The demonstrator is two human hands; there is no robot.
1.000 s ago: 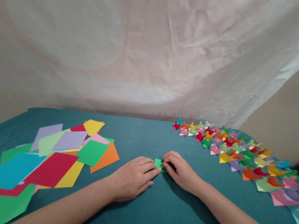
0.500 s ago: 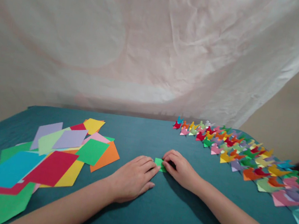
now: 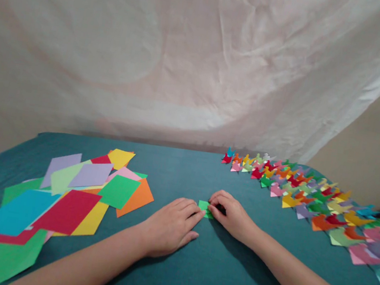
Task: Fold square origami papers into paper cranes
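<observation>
A small green piece of folded paper point(image 3: 204, 205) lies on the teal tablecloth point(image 3: 168, 284), between my two hands. My left hand point(image 3: 173, 226) rests palm down at its left, fingers stretched out, the thumb apart, and a fingertip touching the paper's near left edge. On the other side, my right hand point(image 3: 231, 215) is closed, with thumb and forefinger pinching the paper's right part. That right part is hidden behind the fingers.
Loose sheets of coloured paper, among them a red sheet point(image 3: 68, 212) and a blue sheet point(image 3: 18, 212), overlap on the left. Rows of small folded paper birds point(image 3: 291, 200) run along the right side. A pale cloth point(image 3: 187, 66) hangs behind the table.
The whole view has shifted very slightly. Both hands keep the same hold on the green paper, with no clear movement of their own.
</observation>
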